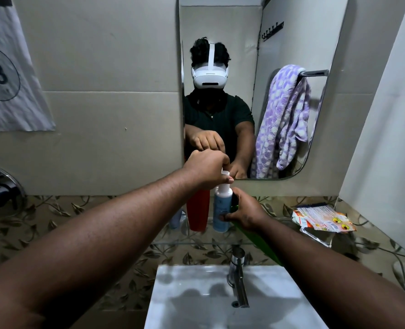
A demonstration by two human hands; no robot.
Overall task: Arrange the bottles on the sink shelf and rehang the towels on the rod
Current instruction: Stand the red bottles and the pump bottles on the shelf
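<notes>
- The left hand [206, 169] is reaching in from above, pinching the white top of a blue bottle [221, 210] between the thumb and curled fingers.
- The right hand [246, 214] is gripping the same bottle low on its body, with the thumb pressing on the front and the fingers curling out of sight behind it.
- A green thing [258, 245] is poking out beneath the right palm and wrist (bottle or tube, too covered to tell). Whether the hand is holding it as well is unclear.
- The blue bottle is standing upright on the glass shelf [196, 243] above the sink [196, 293], just beside a red bottle [198, 210] whose top the left hand is hiding.
- A pale bottle [175, 219] is peeking out left of the red one, mostly covered by the left forearm.
- A crumpled packet [322, 220] is lying at the shelf's right end.
- In the mirror [220, 20], a purple-and-white towel [284, 119] is hanging bunched over one end of the rod [315, 72], and the mirror's edge is cutting the rod off.
</notes>
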